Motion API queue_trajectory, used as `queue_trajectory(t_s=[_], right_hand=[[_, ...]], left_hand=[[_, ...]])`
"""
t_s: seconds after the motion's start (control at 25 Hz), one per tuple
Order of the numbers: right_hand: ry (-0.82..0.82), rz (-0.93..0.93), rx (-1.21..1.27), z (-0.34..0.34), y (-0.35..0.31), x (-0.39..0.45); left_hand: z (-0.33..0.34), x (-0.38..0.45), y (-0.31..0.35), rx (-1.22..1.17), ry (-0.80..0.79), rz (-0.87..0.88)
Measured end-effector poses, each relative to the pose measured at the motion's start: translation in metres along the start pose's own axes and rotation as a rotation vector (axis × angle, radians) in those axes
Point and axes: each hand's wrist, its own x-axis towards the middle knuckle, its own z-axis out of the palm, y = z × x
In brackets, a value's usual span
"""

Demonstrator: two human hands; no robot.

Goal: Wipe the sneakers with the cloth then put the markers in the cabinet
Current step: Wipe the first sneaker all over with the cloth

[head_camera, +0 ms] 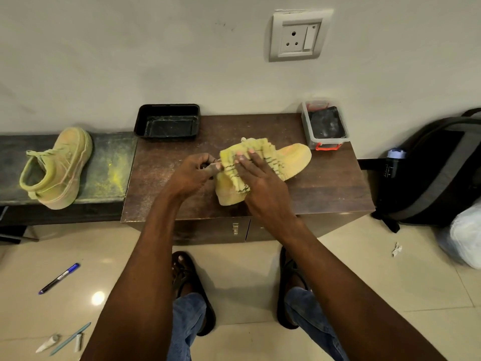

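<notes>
A yellow sneaker (294,158) lies on the brown cabinet top (325,186), mostly covered by a yellow cloth (250,157) with dark stripes. My right hand (260,181) presses the cloth onto the sneaker with spread fingers. My left hand (194,173) pinches the sneaker's rear edge next to the cloth. A second yellow-green sneaker (57,168) stands on the low dark bench (109,157) at the left. A blue marker (59,278) lies on the floor at the lower left, and a pale teal marker (70,338) lies nearer the bottom edge.
A black tray (145,118) and a clear box (325,126) with red clips stand at the cabinet's back. The cabinet doors (235,229) are closed below. A dark backpack (432,173) and a white bag (466,238) sit on the floor at the right. My sandalled feet stand before the cabinet.
</notes>
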Motion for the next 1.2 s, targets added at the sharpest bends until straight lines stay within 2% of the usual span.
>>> queue_trajectory(t_s=[0.12, 0.16, 0.28, 0.36, 0.52, 0.56, 0.64, 0.8, 0.84, 0.96, 1.0, 1.16, 1.2], right_hand=[[0.064, 0.354, -0.009, -0.012, 0.022, 0.002], [0.070, 0.385, -0.018, -0.012, 0.021, 0.000], [0.066, 0.231, -0.058, -0.003, 0.007, -0.005], [0.054, 0.234, -0.045, -0.003, 0.007, -0.003], [0.008, 0.263, -0.051, -0.008, 0.009, 0.001], [0.002, 0.279, -0.052, -0.008, 0.008, 0.002], [0.017, 0.278, -0.042, -0.007, 0.001, 0.003], [-0.053, 0.069, -0.060, -0.003, -0.006, -0.003], [-0.048, 0.095, -0.092, -0.007, 0.002, -0.003], [0.017, 0.390, -0.111, -0.024, 0.029, 0.000], [0.019, 0.406, -0.097, -0.024, 0.027, 0.001], [-0.099, -0.023, -0.053, -0.003, -0.007, 0.001], [-0.091, -0.026, -0.068, -0.006, -0.002, 0.003]], left_hand=[[-0.005, -0.001, 0.000, 0.018, 0.003, -0.012], [-0.005, 0.000, 0.001, 0.041, 0.012, -0.015], [-0.001, 0.000, 0.008, 0.084, 0.106, -0.020], [0.003, -0.003, 0.018, 0.237, 0.143, 0.003], [0.025, -0.016, 0.028, 0.745, -0.049, 0.037], [0.031, -0.017, 0.025, 0.820, -0.055, 0.044], [0.034, -0.018, 0.019, 0.845, -0.011, 0.053], [0.030, -0.015, 0.016, 0.784, 0.023, 0.041], [0.029, -0.013, 0.018, 0.771, 0.015, 0.028], [0.030, -0.012, 0.023, 0.754, -0.022, -0.007], [0.030, -0.011, 0.024, 0.745, -0.029, -0.014], [0.030, -0.009, 0.023, 0.686, -0.014, -0.002], [0.029, -0.009, 0.024, 0.674, -0.018, 0.004]])
